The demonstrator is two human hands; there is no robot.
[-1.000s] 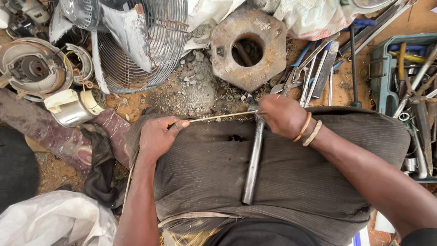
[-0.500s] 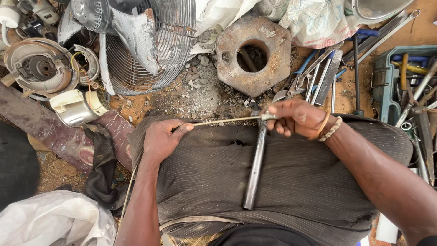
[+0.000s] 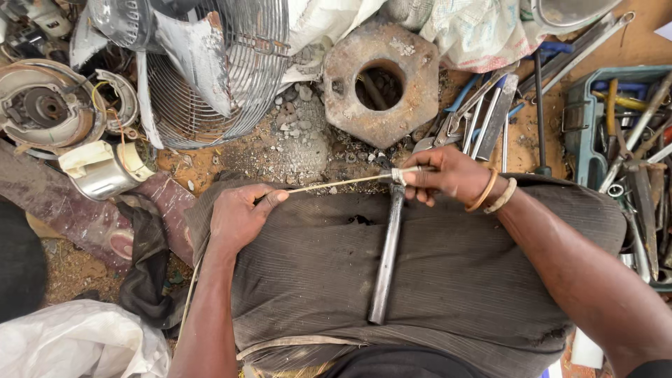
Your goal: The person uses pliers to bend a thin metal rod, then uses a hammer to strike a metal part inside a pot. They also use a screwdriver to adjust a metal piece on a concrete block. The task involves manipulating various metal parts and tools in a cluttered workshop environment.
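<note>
The right hand [image 3: 448,175] has slid its pinch along the pale strip [image 3: 336,184] held taut by the closed left hand [image 3: 241,213] over the metal bar [image 3: 387,252]; overtension could snap it.

1. Your cloth [image 3: 455,280] is dark grey-brown with fine ribbed lines.
2. The rod [image 3: 386,259] on it is dull grey steel.
3. The strip [image 3: 336,183] you hold is pale tan, its wrapped end whitish.
4. Your right wrist wears an orange and a cream bangle [image 3: 493,192].
5. The block [image 3: 381,80] is rusty brown.
6. The toolbox [image 3: 584,126] is teal.
7. The fan guard [image 3: 231,77] is silver wire.
8. The ground [image 3: 294,147] is orange-brown with grey gravel.
</note>
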